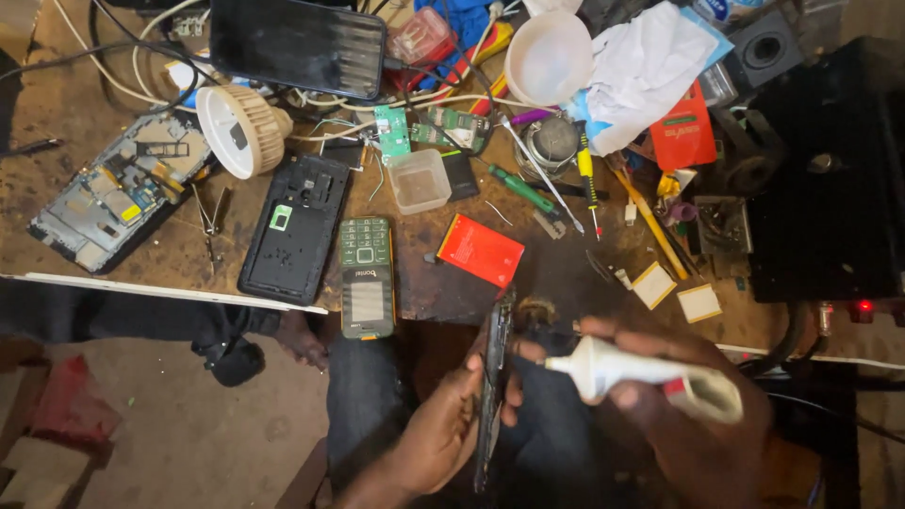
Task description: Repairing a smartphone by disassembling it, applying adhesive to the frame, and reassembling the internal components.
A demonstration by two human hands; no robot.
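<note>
My left hand (443,429) clamped on phone (493,386), held edge-on, near, over lap: thin, dark, upright. My right hand (693,410) wrapped round white glue tube (641,372), squeezed and creased, nozzle touching phone's edge. Farther, on workbench (566,273): green keypad phone (366,276), red battery (480,249), black back cover (294,226) to left.

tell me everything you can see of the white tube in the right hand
The white tube looks like soft plastic, with a tapered nozzle and a rolled-up, flattened tail bearing a red patch. It lies nearly level, gripped by the right hand. Its nozzle tip points left at the edge of the thin dark phone part that the left hand holds upright.
</note>
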